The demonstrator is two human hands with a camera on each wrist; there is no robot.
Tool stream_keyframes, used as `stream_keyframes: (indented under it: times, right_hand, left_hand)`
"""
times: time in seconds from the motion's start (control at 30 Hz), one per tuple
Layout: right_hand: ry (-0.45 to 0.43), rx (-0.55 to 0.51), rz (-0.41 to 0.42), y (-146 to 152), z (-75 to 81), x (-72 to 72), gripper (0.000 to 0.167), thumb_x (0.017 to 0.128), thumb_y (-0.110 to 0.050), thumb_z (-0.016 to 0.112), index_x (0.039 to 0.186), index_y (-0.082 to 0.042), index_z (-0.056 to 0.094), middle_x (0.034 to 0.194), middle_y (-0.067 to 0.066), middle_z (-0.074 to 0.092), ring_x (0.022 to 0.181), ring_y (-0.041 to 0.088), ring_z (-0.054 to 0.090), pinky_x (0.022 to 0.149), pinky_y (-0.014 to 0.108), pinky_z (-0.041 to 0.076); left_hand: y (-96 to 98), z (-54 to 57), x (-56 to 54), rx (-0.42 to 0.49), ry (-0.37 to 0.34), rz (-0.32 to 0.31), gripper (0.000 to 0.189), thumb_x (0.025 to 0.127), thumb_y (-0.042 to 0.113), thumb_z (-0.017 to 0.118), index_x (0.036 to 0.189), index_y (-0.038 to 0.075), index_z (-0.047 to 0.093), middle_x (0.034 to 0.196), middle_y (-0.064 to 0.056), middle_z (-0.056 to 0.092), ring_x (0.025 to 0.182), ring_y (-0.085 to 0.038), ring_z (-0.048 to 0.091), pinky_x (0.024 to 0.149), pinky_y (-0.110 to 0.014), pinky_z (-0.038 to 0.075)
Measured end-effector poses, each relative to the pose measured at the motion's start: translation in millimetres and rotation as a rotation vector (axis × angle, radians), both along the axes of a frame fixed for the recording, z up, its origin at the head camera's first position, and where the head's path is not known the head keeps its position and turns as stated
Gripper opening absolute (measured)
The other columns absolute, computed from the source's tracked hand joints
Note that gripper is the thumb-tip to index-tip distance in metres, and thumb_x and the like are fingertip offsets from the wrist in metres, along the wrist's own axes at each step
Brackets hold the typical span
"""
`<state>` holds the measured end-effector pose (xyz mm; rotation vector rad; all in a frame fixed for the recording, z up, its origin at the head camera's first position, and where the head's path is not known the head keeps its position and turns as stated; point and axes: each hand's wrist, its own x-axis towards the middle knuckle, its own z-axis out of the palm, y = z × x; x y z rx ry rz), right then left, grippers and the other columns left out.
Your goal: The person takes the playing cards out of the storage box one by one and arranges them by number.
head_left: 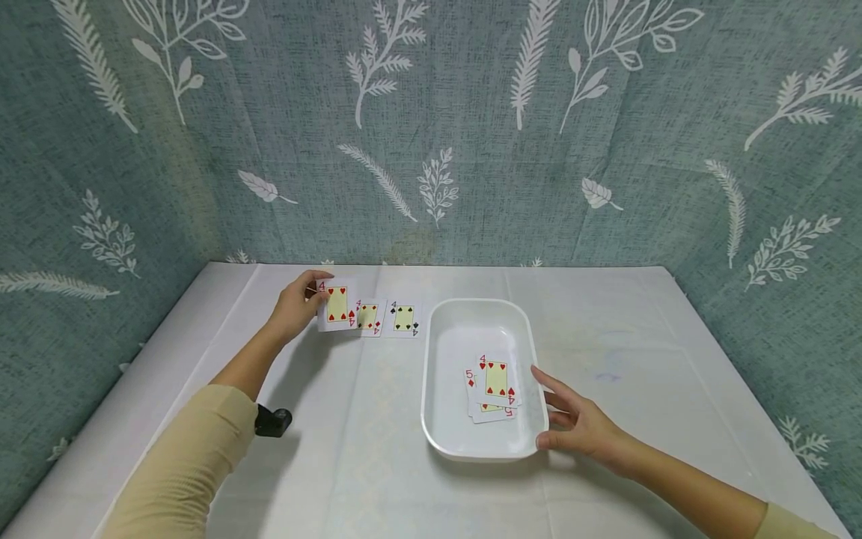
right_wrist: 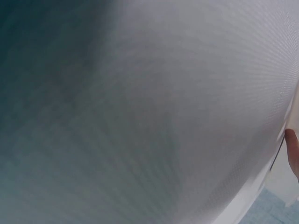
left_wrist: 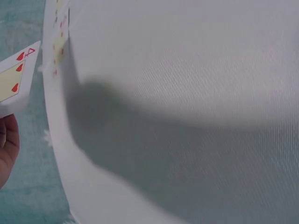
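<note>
A four of hearts playing card (head_left: pixel 337 304) is pinched by its left edge in my left hand (head_left: pixel 294 305), at the table's far left. It overlaps the view of a four of diamonds (head_left: pixel 368 317), which lies beside a four of clubs or spades (head_left: pixel 403 318). In the left wrist view the held card (left_wrist: pixel 14 77) tilts above the fingers (left_wrist: pixel 8 147). My right hand (head_left: pixel 584 427) holds the right rim of a white tray (head_left: pixel 434 374). Inside the tray, another red four (head_left: pixel 497 380) lies over red fives (head_left: pixel 491 413), partly hidden.
The table (head_left: pixel 606 314) has a white cover. Behind it and along both sides stands green leaf-patterned cloth (head_left: pixel 303 135). A black device (head_left: pixel 272 421) sits at my left wrist. Much of the right wrist view is blurred.
</note>
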<state>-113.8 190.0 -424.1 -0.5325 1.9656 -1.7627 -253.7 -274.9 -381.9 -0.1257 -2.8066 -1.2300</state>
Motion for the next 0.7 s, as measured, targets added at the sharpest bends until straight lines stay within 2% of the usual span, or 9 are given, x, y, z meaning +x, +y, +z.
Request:
stream_keyframes:
  times: [0.33, 0.57, 0.7]
  right_hand:
    - [-0.002, 0.003, -0.006, 1, 1.5, 0.4, 0.093, 0.081, -0.007, 0.073, 0.152, -0.009, 0.012, 0.141, 0.037, 0.031, 0.112, 0.018, 0.059, 0.085, 0.024, 0.051]
    - [-0.005, 0.008, -0.004, 1, -1.8, -1.1, 0.094, 0.081, -0.008, 0.074, 0.152, -0.009, 0.012, 0.141, 0.037, 0.031, 0.112, 0.017, 0.059, 0.086, 0.023, 0.050]
    - [0.003, 0.009, -0.004, 1, -2.2, -0.8, 0.094, 0.081, -0.008, 0.074, 0.152, -0.009, 0.013, 0.142, 0.037, 0.031, 0.113, 0.018, 0.059, 0.087, 0.023, 0.050]
  left_hand:
    - [-20.0, -6.3, 1.6, -0.084, -0.018, 0.011, 0.035, 0.098, 0.006, 0.048, 0.134, 0.005, 0.046, 0.112, -0.020, 0.049, 0.098, -0.031, 0.050, 0.071, -0.032, 0.043]
    - [-24.1, -12.9, -0.3, -0.107, -0.034, 0.051, 0.037, 0.098, 0.004, 0.047, 0.135, 0.001, 0.044, 0.116, -0.024, 0.049, 0.104, -0.036, 0.048, 0.082, -0.044, 0.042]
    - [-22.5, -16.5, -2.0, -0.133, -0.028, 0.064, 0.043, 0.094, -0.001, 0.051, 0.136, -0.003, 0.042, 0.116, -0.025, 0.049, 0.102, -0.035, 0.047, 0.083, -0.046, 0.041]
